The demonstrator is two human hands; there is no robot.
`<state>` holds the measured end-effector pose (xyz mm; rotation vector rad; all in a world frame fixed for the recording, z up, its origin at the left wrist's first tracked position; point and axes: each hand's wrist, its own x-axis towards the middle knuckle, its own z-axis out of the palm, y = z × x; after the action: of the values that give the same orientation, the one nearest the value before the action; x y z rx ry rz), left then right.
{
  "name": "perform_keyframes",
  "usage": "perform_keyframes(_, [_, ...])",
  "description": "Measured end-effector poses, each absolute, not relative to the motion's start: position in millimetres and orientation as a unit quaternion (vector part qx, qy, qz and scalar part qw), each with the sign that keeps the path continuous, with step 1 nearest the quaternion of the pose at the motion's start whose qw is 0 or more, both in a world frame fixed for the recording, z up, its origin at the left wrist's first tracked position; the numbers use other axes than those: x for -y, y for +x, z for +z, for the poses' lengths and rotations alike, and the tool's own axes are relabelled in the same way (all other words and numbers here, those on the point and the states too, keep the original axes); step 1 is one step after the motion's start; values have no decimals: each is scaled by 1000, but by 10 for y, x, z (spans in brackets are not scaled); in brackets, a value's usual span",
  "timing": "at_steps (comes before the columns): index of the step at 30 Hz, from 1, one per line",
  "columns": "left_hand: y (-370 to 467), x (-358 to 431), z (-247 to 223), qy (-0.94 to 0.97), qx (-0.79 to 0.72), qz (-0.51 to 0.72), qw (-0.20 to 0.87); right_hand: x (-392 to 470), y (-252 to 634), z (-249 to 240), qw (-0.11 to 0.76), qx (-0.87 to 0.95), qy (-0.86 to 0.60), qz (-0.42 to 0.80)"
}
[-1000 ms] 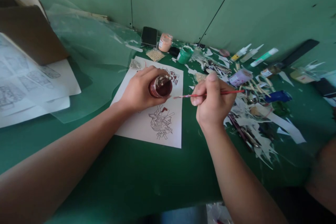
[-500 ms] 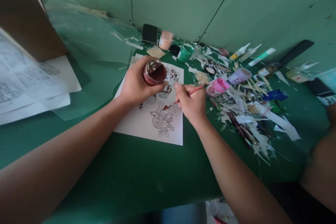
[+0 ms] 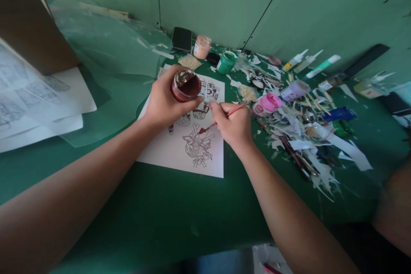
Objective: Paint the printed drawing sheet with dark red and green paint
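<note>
My left hand (image 3: pixel 165 102) is wrapped round a jar of dark red paint (image 3: pixel 186 86), held tilted above the paper so its mouth faces me. A red-handled paintbrush (image 3: pixel 236 110) is pinched in my right hand (image 3: pixel 233 124). Its reddish-brown tip is at the upper part of a line drawing on the white sheet (image 3: pixel 163 150); whether it touches the paper I cannot tell. Printed black outlines cover the sheet, and a few shapes near the top carry dark red paint. My left hand and the jar hide part of the sheet.
Pink (image 3: pixel 266 105), purple (image 3: pixel 293 90), green (image 3: pixel 226 62) and peach (image 3: pixel 202 47) paint jars stand beyond and to the right, among paper scraps (image 3: pixel 308 145). A brown box (image 3: pixel 35 34) and more printed sheets (image 3: pixel 70 94) lie left. Part of another person (image 3: pixel 394 201) shows at right.
My left hand and the red jar have shifted slightly left and up. The brush has moved a little left, staying near the same drawing. The view has shifted slightly.
</note>
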<state>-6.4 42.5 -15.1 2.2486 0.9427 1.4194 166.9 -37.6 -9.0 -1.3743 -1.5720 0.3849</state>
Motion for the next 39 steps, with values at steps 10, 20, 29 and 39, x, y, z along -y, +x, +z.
perform_keyframes(10, [-65,-429,-152,785,-326,498,170,375,1699,-74,482,657,-562,142])
perform_keyframes(20, [-65,-417,-138,786,-323,501,165,379,1693,-68,486,661,-555,137])
perform_keyframes(29, [-66,-491,-204,783,-310,512,168,409,1683,-56,476,675,-550,121])
perform_keyframes(39, [-56,-451,-166,776,-303,526,172,410,1674,-59,483,677,-540,130])
